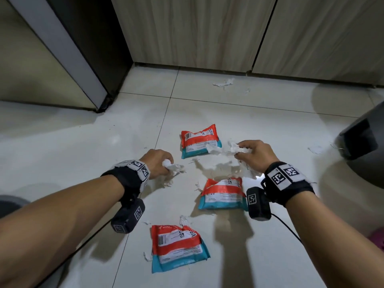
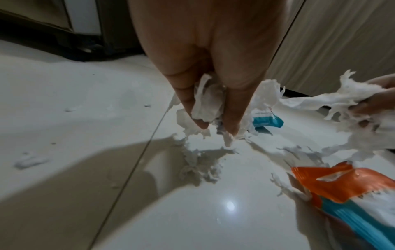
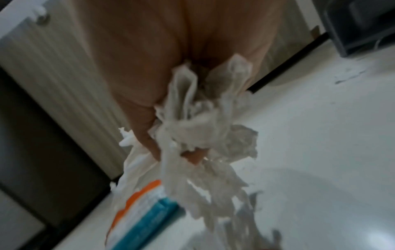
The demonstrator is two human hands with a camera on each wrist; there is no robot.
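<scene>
Gathering paper scraps (image 1: 218, 170). Left hand (image 1: 158, 163), left of middle pack (image 1: 223, 194), curls round small wad (image 1: 169, 165). Right hand (image 1: 255, 155), beyond pack, grips big wad (image 1: 227, 149). Next: grab scraps just beyond pack.

Torn soft white tissue (image 1: 223, 150), glossy plastic wipe packs (image 1: 223, 193), shiny smooth tile floor (image 1: 83, 129), matt wood-grain cabinets (image 1: 187, 32)

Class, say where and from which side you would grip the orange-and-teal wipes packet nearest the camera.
Probably from above, fingers pinching the orange-and-teal plastic wipes packet across its two long edges: it lies flat on the glossy white tiled floor, soft and pillow-shaped, with room either side.
</scene>
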